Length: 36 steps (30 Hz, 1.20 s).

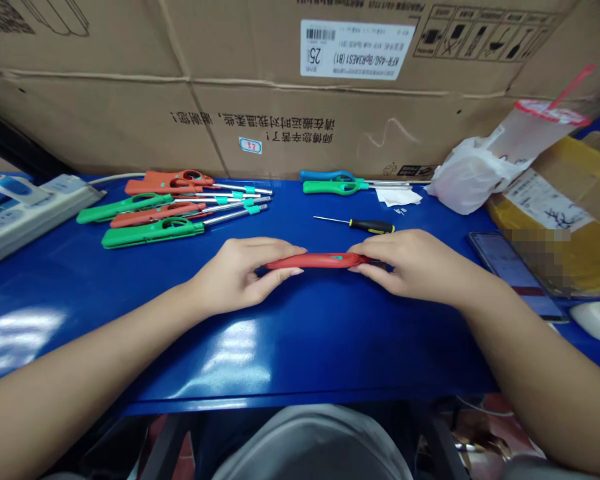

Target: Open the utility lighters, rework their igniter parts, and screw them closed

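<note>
Red plastic handle (314,261), apparently a lighter's, seen edge-on. Lay between left hand (240,273) and right hand (416,265), directly in front of the wearer (313,447), over the blue table (330,340). Ran lengthwise from left to right, nearly level, right tip partly hidden by fingers. Was pinched at the left end by the left hand, at the right end by the right hand, thumbs on the near edge, fingers on the far. Touched both hands, neither nearer. Sat closer to the wearer than the screwdriver (373,227). Could not tell whether raised or resting.
</note>
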### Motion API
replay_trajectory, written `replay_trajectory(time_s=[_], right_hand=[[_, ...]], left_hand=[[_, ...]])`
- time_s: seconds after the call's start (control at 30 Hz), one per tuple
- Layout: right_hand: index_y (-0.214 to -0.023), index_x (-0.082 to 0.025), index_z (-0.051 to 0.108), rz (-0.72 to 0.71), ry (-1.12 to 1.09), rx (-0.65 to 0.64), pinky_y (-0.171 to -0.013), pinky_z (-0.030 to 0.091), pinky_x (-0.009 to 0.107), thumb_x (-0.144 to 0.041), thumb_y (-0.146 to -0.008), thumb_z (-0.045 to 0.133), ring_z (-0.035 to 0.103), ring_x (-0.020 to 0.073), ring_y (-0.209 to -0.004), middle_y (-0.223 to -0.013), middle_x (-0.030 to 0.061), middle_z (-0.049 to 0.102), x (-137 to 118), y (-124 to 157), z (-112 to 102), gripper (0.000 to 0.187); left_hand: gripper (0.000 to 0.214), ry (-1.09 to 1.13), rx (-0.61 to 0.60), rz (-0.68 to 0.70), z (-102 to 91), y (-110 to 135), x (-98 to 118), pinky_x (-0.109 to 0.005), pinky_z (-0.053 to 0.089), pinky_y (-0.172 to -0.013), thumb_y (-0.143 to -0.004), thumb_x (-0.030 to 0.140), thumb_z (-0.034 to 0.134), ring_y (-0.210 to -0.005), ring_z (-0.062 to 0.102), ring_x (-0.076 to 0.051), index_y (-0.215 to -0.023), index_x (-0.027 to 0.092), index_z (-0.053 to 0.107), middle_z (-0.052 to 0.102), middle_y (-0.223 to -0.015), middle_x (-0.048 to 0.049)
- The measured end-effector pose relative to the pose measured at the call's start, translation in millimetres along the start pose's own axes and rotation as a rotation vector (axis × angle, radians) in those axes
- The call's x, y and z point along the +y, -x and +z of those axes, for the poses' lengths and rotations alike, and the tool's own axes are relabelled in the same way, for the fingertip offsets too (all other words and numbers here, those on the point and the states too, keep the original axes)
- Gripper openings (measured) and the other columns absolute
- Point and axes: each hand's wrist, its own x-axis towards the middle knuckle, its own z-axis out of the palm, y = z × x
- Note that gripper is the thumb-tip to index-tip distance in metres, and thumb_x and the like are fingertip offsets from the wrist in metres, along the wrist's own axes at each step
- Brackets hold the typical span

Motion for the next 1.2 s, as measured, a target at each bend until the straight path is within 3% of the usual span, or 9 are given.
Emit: replay_trajectory(time_s=[0.23,0.43,0.53,0.73,1.0,1.2], right_hand=[[-0.101,-0.020,0.078,-0.007,0.170,0.065,-0.068,0.048,0.035,-0.034,-0.105,0.048,0.078,0.0269,-0.085,-0.101,0.0075,0.083,-1,4,0,0.033],[-0.104,-0.021,0.076,-0.003,0.130,0.004,-0.066,0.042,0.033,-0.035,-0.105,0.049,0.075,0.0235,-0.081,-0.096,0.0052,0.081,-9,3,1,0.030],[-0.106,-0.019,0.072,0.025,0.102,-0.016,-0.064,0.039,0.033,-0.035,-0.107,0.045,0.072,0.0218,-0.079,-0.095,0.0049,0.079,-14,-2,3,0.031],[-0.109,-0.020,0.069,0.032,0.005,0.007,-0.067,0.038,0.032,-0.044,-0.109,0.041,0.070,0.0215,-0.088,-0.101,0.0057,0.076,-20,-5,5,0.037],[-0.090,-0.021,0.062,0.186,-0.014,-0.112,-0.060,0.030,0.031,-0.035,-0.105,0.041,0.064,0.0205,-0.071,-0.082,0.0043,0.072,-8,-4,-2,0.029],[-0.084,-0.022,0.057,0.215,-0.043,-0.127,-0.060,0.031,0.030,-0.036,-0.105,0.040,0.059,0.0182,-0.065,-0.077,0.0034,0.067,-1,-6,-6,0.031]], left_hand=[[0.020,0.021,-0.038,-0.044,-6.3,-1,-3,-0.020,0.057,-0.090,-0.096,0.024,0.070,-0.094,0.078,-0.016,-0.114,0.016,0.076,0.081,-0.109,-0.0088],[0.022,-0.040,-0.176,-0.062,-5.8,-2,0,-0.022,0.054,-0.076,-0.101,0.026,0.061,-0.085,0.071,-0.015,-0.114,0.012,0.071,0.077,-0.101,-0.0079],[0.019,-0.048,-0.185,-0.075,-1.1,-3,4,-0.022,0.050,-0.070,-0.102,0.027,0.060,-0.077,0.067,-0.014,-0.108,0.013,0.071,0.073,-0.090,-0.0052],[0.024,0.070,-0.167,-0.268,7.9,-4,16,-0.023,0.043,-0.061,-0.100,0.035,0.063,-0.063,0.057,-0.012,-0.095,0.015,0.076,0.070,-0.076,-0.0019],[0.038,0.541,-0.168,-0.641,15.0,-6,13,-0.020,0.048,-0.053,-0.087,0.042,0.079,-0.056,0.057,-0.010,-0.113,0.015,0.077,0.073,-0.077,-0.0007],[0.038,0.691,-0.154,-0.699,6.0,-9,11,-0.020,0.055,-0.057,-0.097,0.047,0.065,-0.057,0.062,-0.011,-0.085,0.012,0.075,0.068,-0.064,-0.0020]])
